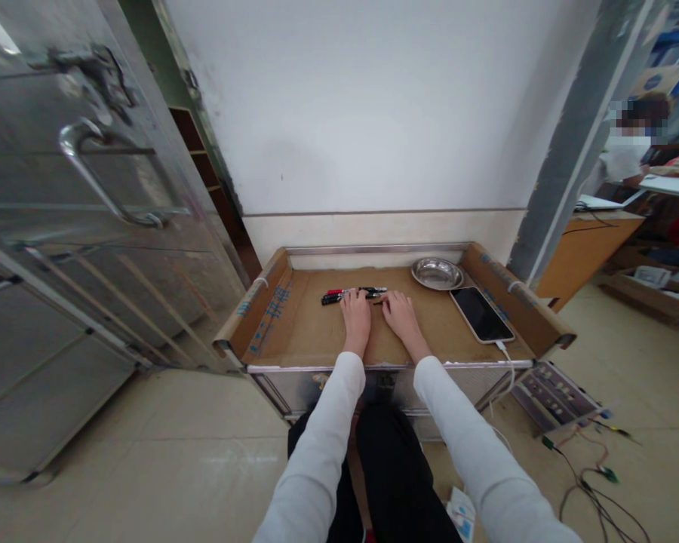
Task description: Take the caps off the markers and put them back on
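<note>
Several pens (333,299), mostly black with one red, lie side by side on the cardboard lining near the middle of the cart top. My left hand (356,320) is over them, its bent fingers gripping the bundle from above. Beside it, to the right, my right hand (400,313) has curled fingers around the end of a thin dark pen (377,303). My fingers cover parts of the pens, so their full lengths are hidden.
The cardboard-lined cart top (311,339) has raised sides. At its right lie a round metal dish (437,273) and a smartphone (483,315) with a white cable (509,369). A metal door (107,173) stands left. Far right, a person (628,151) sits among tables.
</note>
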The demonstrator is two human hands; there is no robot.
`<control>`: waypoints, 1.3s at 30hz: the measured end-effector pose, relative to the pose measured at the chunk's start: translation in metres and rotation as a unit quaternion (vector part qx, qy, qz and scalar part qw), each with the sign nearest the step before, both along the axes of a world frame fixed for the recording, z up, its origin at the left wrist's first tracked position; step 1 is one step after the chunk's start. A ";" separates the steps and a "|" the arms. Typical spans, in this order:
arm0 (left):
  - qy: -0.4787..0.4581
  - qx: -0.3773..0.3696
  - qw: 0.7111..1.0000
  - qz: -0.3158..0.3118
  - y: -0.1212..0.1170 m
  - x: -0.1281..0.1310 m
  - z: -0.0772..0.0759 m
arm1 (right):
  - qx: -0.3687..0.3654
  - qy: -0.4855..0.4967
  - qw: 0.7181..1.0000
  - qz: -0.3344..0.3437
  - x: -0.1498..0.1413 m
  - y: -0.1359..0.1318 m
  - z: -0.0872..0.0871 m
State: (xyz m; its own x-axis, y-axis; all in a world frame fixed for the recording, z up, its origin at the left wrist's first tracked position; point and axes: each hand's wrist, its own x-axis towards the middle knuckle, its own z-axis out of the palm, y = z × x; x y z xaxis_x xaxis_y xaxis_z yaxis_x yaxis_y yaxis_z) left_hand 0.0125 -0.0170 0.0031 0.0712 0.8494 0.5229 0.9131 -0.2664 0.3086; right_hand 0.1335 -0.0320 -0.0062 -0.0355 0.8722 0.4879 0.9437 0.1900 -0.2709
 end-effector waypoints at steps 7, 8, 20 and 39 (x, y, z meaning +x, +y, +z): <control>0.044 -0.029 0.998 0.019 -0.005 0.001 0.008 | -0.022 -0.008 1.000 -0.004 0.000 -0.001 0.002; 0.044 -0.029 0.998 0.021 -0.005 0.002 0.009 | -0.022 -0.008 1.000 -0.006 -0.001 -0.001 0.002; 0.059 -0.033 0.997 0.039 -0.008 0.005 0.007 | -0.029 -0.008 0.999 -0.016 0.001 0.004 -0.003; -0.022 -0.028 0.976 0.216 -0.015 0.004 0.004 | -0.052 -0.035 0.997 -0.040 -0.003 -0.006 0.005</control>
State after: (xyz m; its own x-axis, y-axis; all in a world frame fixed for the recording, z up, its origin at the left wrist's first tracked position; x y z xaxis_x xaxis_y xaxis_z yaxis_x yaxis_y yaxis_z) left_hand 0.0169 -0.0317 0.0067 -0.3225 0.8225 0.4686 0.9216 0.1599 0.3537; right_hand 0.1304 -0.0378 -0.0016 0.0058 0.9192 0.3936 0.9719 0.0874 -0.2183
